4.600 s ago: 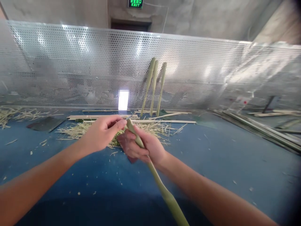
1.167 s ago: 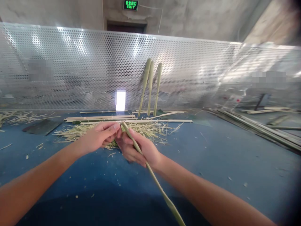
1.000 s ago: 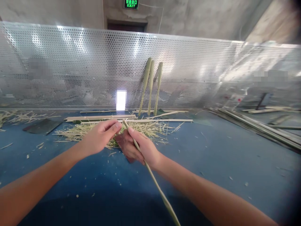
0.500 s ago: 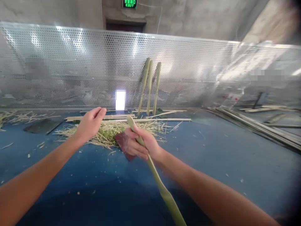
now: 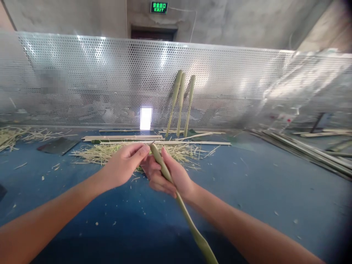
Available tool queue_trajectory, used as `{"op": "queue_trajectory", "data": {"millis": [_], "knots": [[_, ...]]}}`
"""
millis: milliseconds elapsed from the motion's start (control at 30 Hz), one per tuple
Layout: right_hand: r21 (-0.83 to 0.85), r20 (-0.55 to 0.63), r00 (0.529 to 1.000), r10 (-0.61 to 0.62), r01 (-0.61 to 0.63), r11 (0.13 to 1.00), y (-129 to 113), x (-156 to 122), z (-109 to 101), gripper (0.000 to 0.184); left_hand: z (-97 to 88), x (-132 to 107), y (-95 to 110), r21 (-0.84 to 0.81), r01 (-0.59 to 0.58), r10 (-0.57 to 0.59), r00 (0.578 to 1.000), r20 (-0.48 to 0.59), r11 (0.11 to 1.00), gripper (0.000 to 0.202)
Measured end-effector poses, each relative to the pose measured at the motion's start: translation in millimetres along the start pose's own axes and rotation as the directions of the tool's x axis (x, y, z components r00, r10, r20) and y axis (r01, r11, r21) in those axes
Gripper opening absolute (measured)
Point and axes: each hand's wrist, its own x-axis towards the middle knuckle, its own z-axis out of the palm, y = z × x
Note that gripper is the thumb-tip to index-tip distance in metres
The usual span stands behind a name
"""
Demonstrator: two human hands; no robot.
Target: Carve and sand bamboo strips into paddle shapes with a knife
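Head view: the right hand [image 5: 172, 176] grips a green bamboo stick [image 5: 187, 214], its tip just beside the curled left hand [image 5: 123, 163].

Three bamboo stalks [image 5: 180, 102] against a perforated metal screen [image 5: 82, 55], loose bamboo shavings [image 5: 93, 157], exit sign [image 5: 158, 7]

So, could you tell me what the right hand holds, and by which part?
The right hand grips a green bamboo stick at its tapering middle, below the thicker upper end.
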Motion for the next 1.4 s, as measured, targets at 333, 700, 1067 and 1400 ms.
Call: {"op": "queue_trajectory", "data": {"millis": [333, 700, 1067, 1400], "knots": [[-0.199, -0.051, 0.992, -0.119, 0.107, 0.974, -7, -13, 36, 0.039, 0.3, 26, -41, 0.163, 0.095, -0.06, 0.976, -0.21, 0.982, 0.036], [-0.265, -0.181, 0.968, -0.175, 0.123, 0.956, -3, -2, 7, 0.04, 3.0, 6, -12, -0.044, 0.03, -0.036, 0.989, -0.147, 0.999, 0.045], [-0.227, -0.16, 0.973, -0.166, 0.127, 0.966, 1, -1, 11, 0.039, 8.2, 6, -21, -0.07, -0.005, -0.001, 0.997, -0.08, 0.998, 0.045], [-0.267, -0.195, 0.963, -0.184, 0.129, 0.955, 2, 0, 7, 0.043, 8.7, 5, -19, -0.119, 0.018, -0.025, 0.998, -0.057, 0.993, 0.046]]}}
